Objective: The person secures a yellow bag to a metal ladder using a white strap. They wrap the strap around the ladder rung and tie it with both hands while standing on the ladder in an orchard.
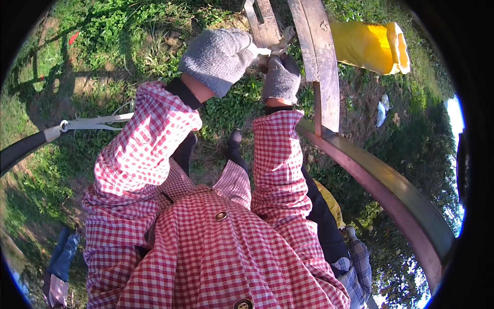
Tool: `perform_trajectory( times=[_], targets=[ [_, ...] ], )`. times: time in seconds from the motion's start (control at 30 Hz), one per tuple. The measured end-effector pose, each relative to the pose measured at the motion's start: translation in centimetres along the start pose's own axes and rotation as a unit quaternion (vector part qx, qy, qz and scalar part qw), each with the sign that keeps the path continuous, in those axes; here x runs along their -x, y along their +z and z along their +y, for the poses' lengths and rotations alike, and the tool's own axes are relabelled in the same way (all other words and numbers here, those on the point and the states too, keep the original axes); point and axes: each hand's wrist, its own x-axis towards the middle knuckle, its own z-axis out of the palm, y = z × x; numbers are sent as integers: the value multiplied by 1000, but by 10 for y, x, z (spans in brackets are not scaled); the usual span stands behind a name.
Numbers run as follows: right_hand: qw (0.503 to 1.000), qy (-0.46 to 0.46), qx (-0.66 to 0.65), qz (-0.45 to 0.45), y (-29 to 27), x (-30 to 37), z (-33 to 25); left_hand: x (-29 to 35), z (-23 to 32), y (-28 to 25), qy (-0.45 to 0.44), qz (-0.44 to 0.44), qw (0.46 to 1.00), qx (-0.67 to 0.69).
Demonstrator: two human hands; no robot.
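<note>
Both my hands wear grey knit gloves and reach out in front of me, close together. My left hand point(218, 61) is closed on a white strip point(262, 52), its fingers partly turned from view. My right hand point(282, 78) pinches the same strip just to the right, thumb and fingertips together. The strip runs, twisted, across a weathered post point(266, 26); I cannot tell if it is knotted there. To the right of my right hand stands a wooden upright point(320, 51), apart from the glove.
A curved metal rail point(381, 180) sweeps down the right side. A yellow sack point(363, 47) lies beyond the upright. On the left, a white strap point(98, 123) joins a dark bar point(31, 149). People stand at lower left point(63, 255) and lower right point(360, 262).
</note>
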Motion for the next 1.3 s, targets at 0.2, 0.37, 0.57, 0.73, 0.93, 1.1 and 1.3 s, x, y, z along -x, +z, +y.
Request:
perform_trajectory(
  times=[0.2, 0.37, 0.57, 0.73, 0.93, 1.1, 1.3],
  targets=[
    [999, 27, 28, 1, 10, 4, -6, 24, -10, 6, -284, -109, 673, 674],
    [998, -43, -17, -53, 9, -6, 8, -10, 7, 2, -35, -208, 978, -7],
    [998, -62, -12, -11, 10, -2, 5, 15, 31, -23, -117, -30, 933, 340],
    [982, 111, -153, 21, 17, 5, -7, 21, 3, -37, -263, 113, 735, 615],
    [976, 140, -163, -28, 20, 9, -16, 42, -26, -54, -323, -102, 627, 702],
    [996, 10, 87, -5, 5, -7, 11, 28, -12, -48, -227, -46, 804, 548],
    [996, 43, 58, 44, 23, -14, 18, 78, 2, -68, -127, 99, 549, 820]
  ],
)
